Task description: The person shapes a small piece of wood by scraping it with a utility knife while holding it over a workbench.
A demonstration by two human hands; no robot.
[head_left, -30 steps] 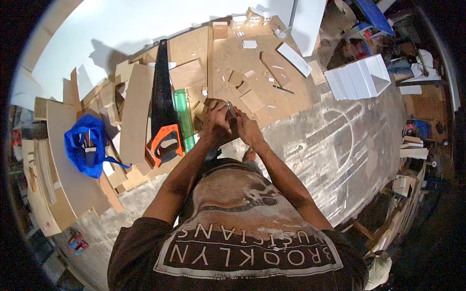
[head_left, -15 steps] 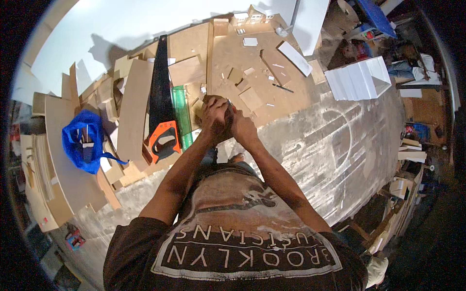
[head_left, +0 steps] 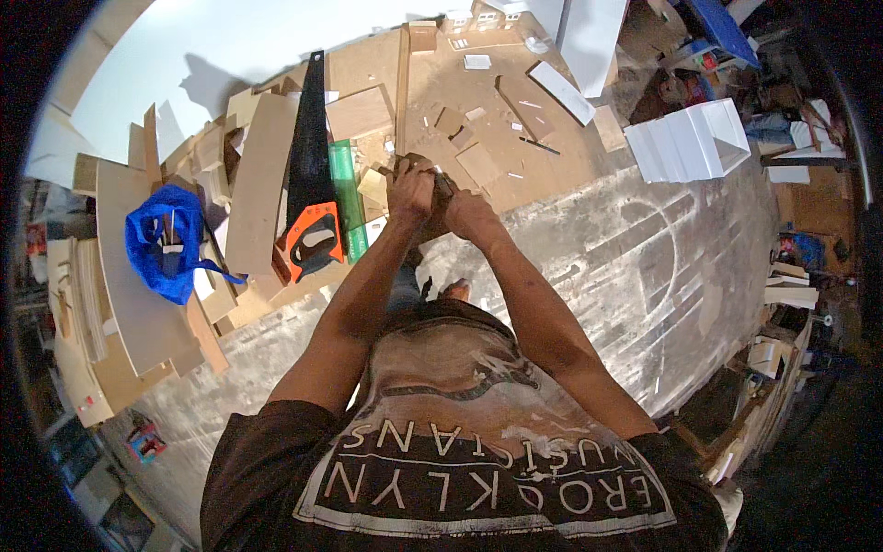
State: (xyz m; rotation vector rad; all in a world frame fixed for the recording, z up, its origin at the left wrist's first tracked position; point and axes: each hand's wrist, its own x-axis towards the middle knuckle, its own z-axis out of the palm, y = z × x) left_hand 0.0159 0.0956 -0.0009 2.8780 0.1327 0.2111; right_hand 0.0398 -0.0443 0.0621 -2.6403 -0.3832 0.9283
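Note:
In front of my body, both hands are close together over the near edge of the brown board. My left hand point(head_left: 413, 191) is closed round a dark brown flat piece point(head_left: 442, 196), pressing on it from the left. My right hand point(head_left: 470, 214) is closed against its right side, round a small tool with a metallic tip point(head_left: 438, 172); its exact kind is hidden by the fingers. To the left lies a hand saw point(head_left: 313, 244) with an orange and black handle and black blade. Between saw and left hand is a green translucent strip point(head_left: 347, 198).
Wood and board offcuts point(head_left: 262, 184) pile up at left, with a blue bag point(head_left: 166, 244) on them. Small cut pieces and a dark pen point(head_left: 540, 145) lie on the brown board point(head_left: 552, 184). A white box-like form point(head_left: 685, 143) stands on the scuffed floor at right.
My view has shifted slightly. My hands have moved a little apart, showing more of the brown piece between them; both keep their hold.

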